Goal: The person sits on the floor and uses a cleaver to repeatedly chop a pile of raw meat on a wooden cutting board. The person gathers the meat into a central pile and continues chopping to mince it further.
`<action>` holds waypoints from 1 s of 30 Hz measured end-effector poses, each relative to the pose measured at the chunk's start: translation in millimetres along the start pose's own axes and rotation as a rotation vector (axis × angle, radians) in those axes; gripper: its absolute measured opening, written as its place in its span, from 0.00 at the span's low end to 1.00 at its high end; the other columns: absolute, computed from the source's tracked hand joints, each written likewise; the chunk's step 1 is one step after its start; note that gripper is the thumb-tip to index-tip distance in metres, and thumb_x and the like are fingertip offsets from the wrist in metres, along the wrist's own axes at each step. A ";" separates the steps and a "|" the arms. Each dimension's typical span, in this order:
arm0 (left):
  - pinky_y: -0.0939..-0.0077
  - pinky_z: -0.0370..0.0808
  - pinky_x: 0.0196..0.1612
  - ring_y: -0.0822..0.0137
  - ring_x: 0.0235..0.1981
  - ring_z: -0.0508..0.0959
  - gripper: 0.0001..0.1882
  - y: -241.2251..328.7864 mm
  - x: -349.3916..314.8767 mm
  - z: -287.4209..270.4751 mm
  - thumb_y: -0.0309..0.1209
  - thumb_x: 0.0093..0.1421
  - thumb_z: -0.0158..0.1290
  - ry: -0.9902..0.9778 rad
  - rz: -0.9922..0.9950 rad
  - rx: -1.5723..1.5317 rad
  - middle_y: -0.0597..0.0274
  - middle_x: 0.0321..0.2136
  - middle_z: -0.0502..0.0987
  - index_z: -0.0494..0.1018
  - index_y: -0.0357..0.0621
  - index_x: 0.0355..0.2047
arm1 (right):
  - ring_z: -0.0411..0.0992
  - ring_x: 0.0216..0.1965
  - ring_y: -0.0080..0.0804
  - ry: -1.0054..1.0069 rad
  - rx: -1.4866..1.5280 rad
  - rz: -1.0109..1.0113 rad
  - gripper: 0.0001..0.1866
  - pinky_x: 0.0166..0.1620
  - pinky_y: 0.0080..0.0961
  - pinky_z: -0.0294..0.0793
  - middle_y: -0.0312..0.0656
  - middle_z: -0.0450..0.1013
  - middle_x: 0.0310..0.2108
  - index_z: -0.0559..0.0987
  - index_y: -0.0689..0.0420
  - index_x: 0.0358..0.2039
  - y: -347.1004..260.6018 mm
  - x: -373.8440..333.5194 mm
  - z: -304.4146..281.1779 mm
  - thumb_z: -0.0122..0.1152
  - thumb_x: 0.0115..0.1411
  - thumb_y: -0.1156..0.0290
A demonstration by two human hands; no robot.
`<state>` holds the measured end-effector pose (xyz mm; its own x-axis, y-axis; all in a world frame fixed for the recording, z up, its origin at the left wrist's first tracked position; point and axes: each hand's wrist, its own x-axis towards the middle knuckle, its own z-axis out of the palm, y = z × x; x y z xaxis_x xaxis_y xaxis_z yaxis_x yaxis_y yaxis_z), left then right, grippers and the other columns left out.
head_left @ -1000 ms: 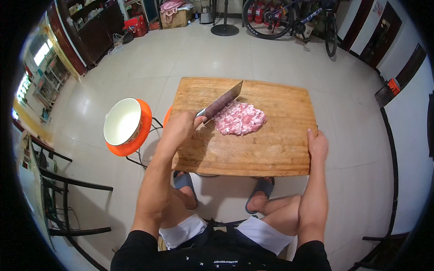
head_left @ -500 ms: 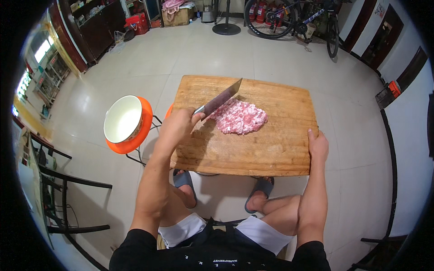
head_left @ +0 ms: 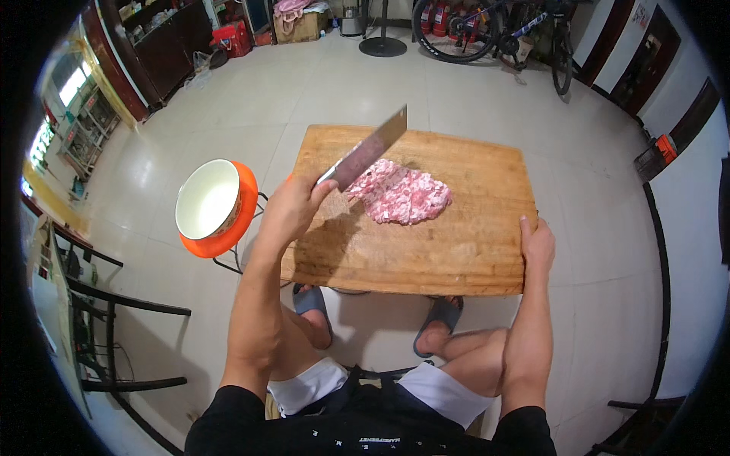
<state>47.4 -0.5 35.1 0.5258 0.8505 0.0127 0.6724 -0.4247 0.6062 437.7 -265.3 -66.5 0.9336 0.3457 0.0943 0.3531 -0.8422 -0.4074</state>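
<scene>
My left hand [head_left: 293,209] is closed round the handle of a cleaver [head_left: 371,152]. The broad blade is raised above the left end of a flat heap of chopped pink meat [head_left: 407,196], its tip pointing away and to the right. Under the meat lies a thick wooden cutting board [head_left: 456,258], which is set in front of my knees. At the board's right edge my right hand [head_left: 538,242] grips the rim, thumb on top and fingers over the side. What supports the board is mostly hidden beneath it.
Left of the board, a white enamel bowl [head_left: 207,199] sits on an orange stool [head_left: 247,216] with black legs. A dark chair [head_left: 114,342] stands farther left. At the back are a bicycle [head_left: 494,34], a round black stand base [head_left: 382,46] and a cardboard box [head_left: 300,26].
The cleaver has risen off the meat, and my left hand has moved slightly toward me and to the left with it. My right hand stays on the board's edge.
</scene>
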 end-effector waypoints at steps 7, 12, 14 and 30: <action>0.48 0.74 0.36 0.41 0.31 0.81 0.24 -25.4 9.8 18.5 0.49 0.74 0.55 -0.022 0.030 0.181 0.39 0.28 0.80 0.80 0.35 0.42 | 0.80 0.51 0.60 -0.033 0.025 0.017 0.28 0.52 0.52 0.78 0.56 0.83 0.47 0.84 0.59 0.51 -5.8 1.1 -2.7 0.61 0.70 0.44; 0.53 0.73 0.34 0.53 0.25 0.75 0.23 -21.4 5.4 3.7 0.47 0.75 0.54 0.015 0.017 0.014 0.46 0.23 0.75 0.78 0.33 0.41 | 0.80 0.51 0.59 -0.006 -0.012 0.012 0.28 0.52 0.52 0.78 0.56 0.83 0.47 0.84 0.58 0.51 0.4 1.1 3.0 0.60 0.70 0.44; 0.58 0.71 0.32 0.62 0.24 0.68 0.23 -16.4 3.4 -1.6 0.45 0.76 0.53 0.056 0.041 -0.048 0.52 0.21 0.70 0.77 0.32 0.39 | 0.80 0.51 0.59 -0.012 -0.001 0.025 0.28 0.53 0.52 0.78 0.56 0.83 0.48 0.84 0.58 0.51 4.5 3.3 3.8 0.60 0.71 0.44; 0.54 0.73 0.35 0.50 0.26 0.77 0.25 -29.6 12.6 2.8 0.48 0.75 0.54 0.025 0.010 0.084 0.46 0.23 0.76 0.78 0.32 0.39 | 0.80 0.51 0.57 -0.072 0.030 0.049 0.29 0.53 0.50 0.78 0.55 0.83 0.49 0.83 0.58 0.54 -11.0 -2.8 -7.2 0.60 0.70 0.44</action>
<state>35.6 21.9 15.1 0.5203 0.8531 0.0392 0.7091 -0.4571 0.5369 431.6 -259.9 -55.8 0.9426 0.3339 0.0087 0.3039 -0.8466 -0.4369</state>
